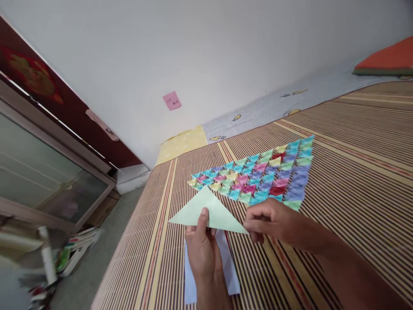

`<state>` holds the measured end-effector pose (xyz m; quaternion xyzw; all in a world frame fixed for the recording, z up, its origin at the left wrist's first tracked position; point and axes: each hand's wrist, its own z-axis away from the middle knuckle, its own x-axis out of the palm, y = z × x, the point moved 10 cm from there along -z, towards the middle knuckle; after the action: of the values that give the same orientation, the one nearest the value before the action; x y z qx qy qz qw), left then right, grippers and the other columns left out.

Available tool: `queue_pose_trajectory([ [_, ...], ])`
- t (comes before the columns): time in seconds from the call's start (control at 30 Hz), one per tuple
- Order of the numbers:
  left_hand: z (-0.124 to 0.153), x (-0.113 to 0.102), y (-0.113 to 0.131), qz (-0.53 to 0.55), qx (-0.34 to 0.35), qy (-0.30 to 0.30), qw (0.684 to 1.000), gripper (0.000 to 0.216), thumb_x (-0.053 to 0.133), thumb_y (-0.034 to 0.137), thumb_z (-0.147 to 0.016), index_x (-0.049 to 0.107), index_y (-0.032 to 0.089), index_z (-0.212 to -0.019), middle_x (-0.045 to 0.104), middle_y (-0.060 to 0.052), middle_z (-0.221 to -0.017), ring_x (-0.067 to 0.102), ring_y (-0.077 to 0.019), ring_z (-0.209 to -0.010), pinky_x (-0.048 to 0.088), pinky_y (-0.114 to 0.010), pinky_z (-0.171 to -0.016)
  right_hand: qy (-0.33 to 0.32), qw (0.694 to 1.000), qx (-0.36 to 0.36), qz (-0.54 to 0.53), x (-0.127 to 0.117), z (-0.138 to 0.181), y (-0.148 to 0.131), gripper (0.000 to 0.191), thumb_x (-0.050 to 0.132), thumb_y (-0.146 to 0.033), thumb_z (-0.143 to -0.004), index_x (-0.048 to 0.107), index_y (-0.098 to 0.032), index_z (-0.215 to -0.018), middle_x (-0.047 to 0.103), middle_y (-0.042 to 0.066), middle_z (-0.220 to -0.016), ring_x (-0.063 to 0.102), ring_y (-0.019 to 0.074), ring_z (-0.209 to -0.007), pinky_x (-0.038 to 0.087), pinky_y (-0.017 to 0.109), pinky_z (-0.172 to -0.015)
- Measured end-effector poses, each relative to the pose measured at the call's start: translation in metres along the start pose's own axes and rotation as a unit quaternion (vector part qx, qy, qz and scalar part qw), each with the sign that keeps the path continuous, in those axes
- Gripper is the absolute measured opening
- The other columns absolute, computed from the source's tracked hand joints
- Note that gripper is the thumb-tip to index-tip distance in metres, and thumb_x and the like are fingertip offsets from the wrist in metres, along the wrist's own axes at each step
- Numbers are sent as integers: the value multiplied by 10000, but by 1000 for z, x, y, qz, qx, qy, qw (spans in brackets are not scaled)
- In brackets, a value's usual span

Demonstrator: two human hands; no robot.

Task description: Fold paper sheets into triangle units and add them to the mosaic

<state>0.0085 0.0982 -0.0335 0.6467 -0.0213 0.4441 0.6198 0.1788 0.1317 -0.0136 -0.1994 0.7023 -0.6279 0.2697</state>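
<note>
A pale green sheet of paper folded into a triangle (198,209) is held up over the striped mat, its peak pointing away from me. My left hand (204,247) grips the middle of its long edge, thumb on top and fingers underneath. At the triangle's right corner, my right hand (267,219) has its thumb and fingers closed on the tip. Below my left wrist lies pale lilac paper (228,267), partly covered by the forearm. Just beyond the hands, many small folded paper pieces (258,174) in several colours are laid in rows forming a large triangle.
The striped mat (355,129) covers a bed-like surface, its left edge dropping to a grey floor (106,241). A pink note (172,100) sticks to the white wall. An orange folded item (387,58) lies at the far right. A glass-panelled door (48,172) stands left.
</note>
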Motion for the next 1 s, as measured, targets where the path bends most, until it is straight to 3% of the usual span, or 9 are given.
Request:
queue_pose_trajectory([
  [0.1,1,0,2,-7,-6,6,1000,343,891,153,-653,748,156,-965,747,-33,-800,747,-183,-763,589,-219,-632,107,990,-76,61,-26,4,-18,140,633,-260,-898,752,-204,-942,741,49,-890,684,205,-849,533,312,-781],
  [0.17,4,6,-1,-14,-25,-15,999,321,903,166,-633,742,146,-910,723,-23,-731,753,-196,-758,543,-182,-547,155,970,-144,118,-28,8,-36,269,633,-156,-870,747,-246,-1097,704,59,-1093,642,228,-1066,494,351,-942],
  [0.23,7,12,-6,-20,-43,-36,998,323,917,178,-611,738,143,-877,695,-9,-668,759,-206,-757,440,-144,-436,141,959,-193,152,-15,10,-49,343,612,-96,-870,744,-267,-1136,635,61,-1118,609,219,-1088,487,337,-939],
  [0.3,10,18,-10,-24,-55,-52,997,351,921,182,-603,748,142,-905,706,-12,-674,762,-210,-763,384,-140,-399,114,957,-208,165,-2,9,-53,321,606,-84,-890,752,-268,-1108,572,48,-1025,602,193,-976,500,297,-830],
  [0.43,15,26,-14,-22,-56,-66,996,458,914,174,-607,765,153,-1039,794,-71,-883,765,-212,-794,530,-197,-552,125,958,-203,159,2,8,-54,132,622,-163,-941,728,-219,-884,500,16,-883,545,168,-823,455,272,-718],
  [0.53,17,30,-18,-21,-60,-78,995,486,905,155,-615,768,171,-1081,805,-94,-994,767,-232,-873,587,-251,-667,172,958,-181,141,-6,6,-51,265,620,-228,-955,555,-195,-700,483,5,-854,510,158,-779,429,273,-702],
  [0.6,19,32,-20,-23,-68,-87,994,448,895,157,-636,774,174,-1067,805,-101,-1025,765,-240,-914,596,-265,-698,197,958,-170,124,-10,5,-49,312,591,-241,-962,461,-204,-682,479,5,-873,501,153,-769,419,271,-691],
  [0.77,20,34,-23,-37,-63,-94,993,370,878,173,-666,786,173,-1025,800,-102,-1041,757,-219,-910,581,-239,-674,232,956,-143,107,-15,2,-41,304,558,-242,-940,421,-214,-669,475,-4,-802,479,158,-741,376,280,-657],
  [1.0,20,28,-27,-63,-42,-78,994,347,902,185,-633,787,142,-957,783,-79,-902,697,-149,-726,532,-211,-598,231,962,-104,98,-17,-1,-32,346,577,-230,-877,350,-223,-617,381,-44,-655,383,139,-633,302,279,-585],
])
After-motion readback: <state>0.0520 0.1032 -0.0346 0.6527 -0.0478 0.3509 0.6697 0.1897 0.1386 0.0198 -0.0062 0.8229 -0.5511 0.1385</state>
